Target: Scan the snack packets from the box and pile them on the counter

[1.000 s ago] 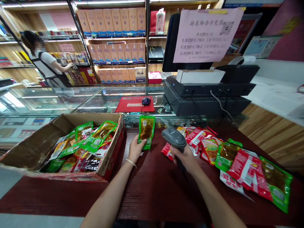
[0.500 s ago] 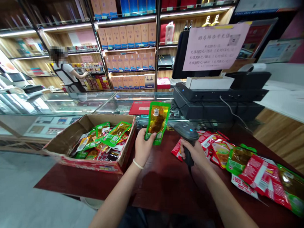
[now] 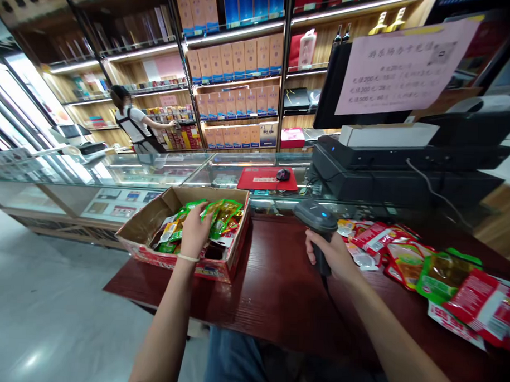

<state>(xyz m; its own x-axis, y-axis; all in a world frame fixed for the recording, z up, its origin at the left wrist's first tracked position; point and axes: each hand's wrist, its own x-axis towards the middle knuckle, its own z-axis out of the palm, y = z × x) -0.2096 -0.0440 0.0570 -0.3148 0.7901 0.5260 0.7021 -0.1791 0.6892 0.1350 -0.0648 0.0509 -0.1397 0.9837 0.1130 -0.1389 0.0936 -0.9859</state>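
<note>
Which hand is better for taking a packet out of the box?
Probably the left hand: it's over the open cardboard box, right by the green packets. The right hand is off to the side, wrapped around a scanner.

Left arm [image 3: 167,319] stretched well forward, and there's the left hand [image 3: 195,231] over the cardboard box [image 3: 231,261], back of the hand uppermost, fingers [image 3: 198,213] angled down inside the rim; whether the fingertips have closed on anything, we can't tell from here; out to the right of the box, the right hand [image 3: 340,256] is clenched in a wraparound grip, wrist nearly straight, right forearm [image 3: 384,315] slanting back and outward; legs [image 3: 234,357] below, nearer the body than the box.
</note>
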